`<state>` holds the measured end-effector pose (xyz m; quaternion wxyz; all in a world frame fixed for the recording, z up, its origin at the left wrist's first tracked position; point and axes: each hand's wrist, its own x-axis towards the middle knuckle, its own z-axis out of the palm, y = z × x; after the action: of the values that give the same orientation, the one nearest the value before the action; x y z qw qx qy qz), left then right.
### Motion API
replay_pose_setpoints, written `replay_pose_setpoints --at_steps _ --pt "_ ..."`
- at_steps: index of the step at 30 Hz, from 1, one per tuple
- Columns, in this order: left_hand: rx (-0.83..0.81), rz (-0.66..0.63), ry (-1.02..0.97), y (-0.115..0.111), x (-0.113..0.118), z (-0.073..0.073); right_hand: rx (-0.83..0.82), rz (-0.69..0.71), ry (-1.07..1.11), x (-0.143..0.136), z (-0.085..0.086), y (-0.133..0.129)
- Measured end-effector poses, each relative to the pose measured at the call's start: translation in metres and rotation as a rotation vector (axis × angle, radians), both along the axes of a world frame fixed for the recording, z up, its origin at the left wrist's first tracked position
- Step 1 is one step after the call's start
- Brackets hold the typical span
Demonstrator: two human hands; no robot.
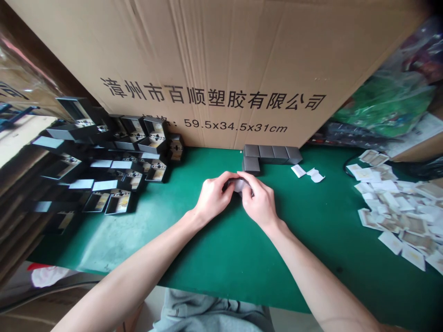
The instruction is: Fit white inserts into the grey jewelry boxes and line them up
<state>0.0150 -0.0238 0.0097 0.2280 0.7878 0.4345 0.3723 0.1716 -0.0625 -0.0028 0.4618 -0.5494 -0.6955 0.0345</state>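
At the middle of the green table point(214, 249), my left hand point(212, 194) and my right hand point(259, 202) close from both sides around a small dark jewelry box. Between the thumbs shows the pale inside of this box point(238, 185); most of its outside is hidden by my fingers. Just beyond my hands stand several shut dark boxes point(268, 153) in a short row, with one box point(250, 164) in front at the left end. Right of them lie a small white pad point(298, 171) and a curled white piece point(315, 175).
Several open dark boxes point(117, 202) with pale linings crowd the left side, some stacked. A heap of white and beige inserts point(404, 210) covers the right side. A large printed cardboard carton point(214, 50) walls off the back. Green plastic wrapping point(384, 103) lies at the back right.
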Motion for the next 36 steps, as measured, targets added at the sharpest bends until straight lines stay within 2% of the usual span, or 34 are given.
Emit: replay_pose_setpoints --at_steps 15,28,36 --pt "-0.052 0.004 -0.028 -0.0008 0.0008 0.006 -0.016 0.002 0.029 -0.0002 0.0021 0.0017" --pt "-0.061 0.019 -0.012 0.0 -0.001 0.0024 -0.027 0.022 0.034 -0.0002 0.0003 0.0008" --pt "-0.039 -0.027 -0.002 0.0024 -0.0023 0.0036 0.001 0.017 0.038 -0.0012 0.0026 -0.0002"
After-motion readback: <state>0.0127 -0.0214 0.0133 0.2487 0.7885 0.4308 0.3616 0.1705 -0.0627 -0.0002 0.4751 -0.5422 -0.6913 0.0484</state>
